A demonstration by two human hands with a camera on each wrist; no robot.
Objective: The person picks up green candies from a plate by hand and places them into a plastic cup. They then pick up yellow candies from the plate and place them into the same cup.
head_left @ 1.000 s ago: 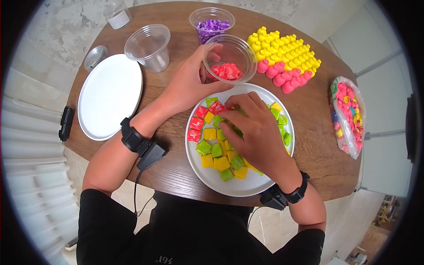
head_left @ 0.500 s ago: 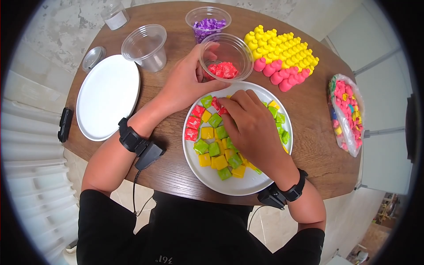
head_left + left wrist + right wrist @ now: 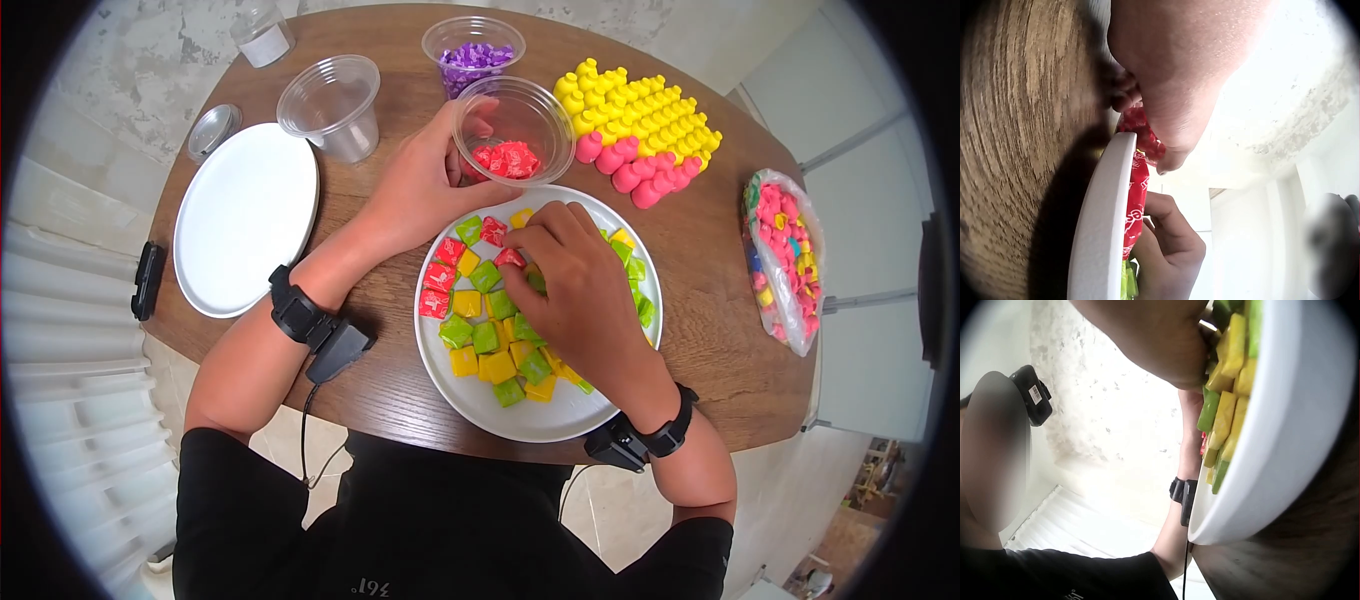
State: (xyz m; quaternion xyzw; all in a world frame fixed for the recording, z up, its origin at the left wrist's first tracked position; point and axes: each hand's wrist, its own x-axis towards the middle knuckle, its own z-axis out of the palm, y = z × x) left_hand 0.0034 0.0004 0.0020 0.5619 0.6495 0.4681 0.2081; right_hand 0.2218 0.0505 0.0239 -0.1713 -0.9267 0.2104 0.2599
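My left hand (image 3: 425,185) grips a clear plastic cup (image 3: 535,122) by its side, just beyond the plate. Several red-wrapped candies (image 3: 508,158) lie at the bottom of that cup. Over the white round plate (image 3: 450,395), my right hand (image 3: 580,290) pinches a red candy (image 3: 510,257) between thumb and fingertips. Another red candy (image 3: 494,231) lies beside those fingers, and more red ones (image 3: 438,277) sit along the plate's left rim. Green candies (image 3: 457,330) and yellow candies (image 3: 466,303) cover much of the plate, partly hidden under the right hand.
At left is a white plate (image 3: 245,220), with a clear cup (image 3: 345,125) behind it. A cup of purple pieces (image 3: 475,62) stands at the back. Yellow bottles (image 3: 640,105) and pink bottles (image 3: 645,180) form a block; a bag of colourful pieces (image 3: 785,260) lies far right.
The right hand's fingertips have shifted slightly on the plate, and the red candy beside them shows more fully. The left hand stays on the cup, and the view has shifted a little.
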